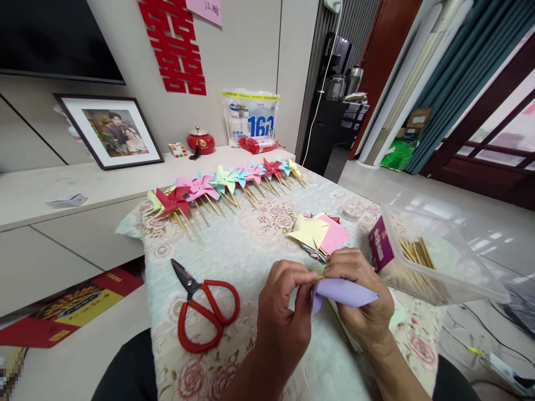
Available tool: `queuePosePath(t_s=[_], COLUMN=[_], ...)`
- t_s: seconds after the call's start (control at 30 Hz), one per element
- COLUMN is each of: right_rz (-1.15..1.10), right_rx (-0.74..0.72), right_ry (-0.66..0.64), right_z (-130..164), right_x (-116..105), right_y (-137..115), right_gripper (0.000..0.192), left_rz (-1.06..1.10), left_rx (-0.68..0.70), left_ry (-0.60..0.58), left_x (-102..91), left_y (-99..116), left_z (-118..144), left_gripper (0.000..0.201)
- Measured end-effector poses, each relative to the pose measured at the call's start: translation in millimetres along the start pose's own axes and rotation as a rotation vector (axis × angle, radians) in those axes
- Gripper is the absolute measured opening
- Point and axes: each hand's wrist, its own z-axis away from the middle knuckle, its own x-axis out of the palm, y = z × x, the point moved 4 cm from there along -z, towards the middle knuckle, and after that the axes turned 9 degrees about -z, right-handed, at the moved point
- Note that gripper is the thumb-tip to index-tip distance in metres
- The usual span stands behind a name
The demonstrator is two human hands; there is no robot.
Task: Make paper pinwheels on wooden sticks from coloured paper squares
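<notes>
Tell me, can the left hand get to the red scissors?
Probably yes. The red scissors lie open on the flowered cloth just beside the left hand, with nothing between them. But that hand is pinching the purple paper together with the right hand, so it would have to let go.

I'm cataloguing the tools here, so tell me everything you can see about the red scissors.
The red scissors lie flat on the floral tablecloth, left of the left hand and apart from it. Two glossy red loop handles point toward the person; the dark metal blades, nearly closed, point away and to the left. Nothing touches them but the cloth.
</notes>
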Motion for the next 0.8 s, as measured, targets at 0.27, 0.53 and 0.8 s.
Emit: queuePosePath(t_s=[0.27,0.53,0.8], right_rz=[-0.036,-0.128,0.058], right_rx=[0.305,0.478,0.409], right_ry=[-0.045,0.133,-0.008], right_z=[7.4,18.4,14.7], right_x=[-3.3,-7.1,-4.4], right_y=[29.0,43.8,44.5], right_gripper=[0.01,0.029,0.022], left_rz=[0.398,0.756,0.703], left_rx=[-0.579,-0.995,-0.998], left_ry=[-0.184,-0.087,-0.107], left_x=[14.6,19.5,22.3], left_y=[-30.9,-39.3,-45.4], left_z=[3.4,6.1,10.2], left_gripper=[0.007,0.019,0.021])
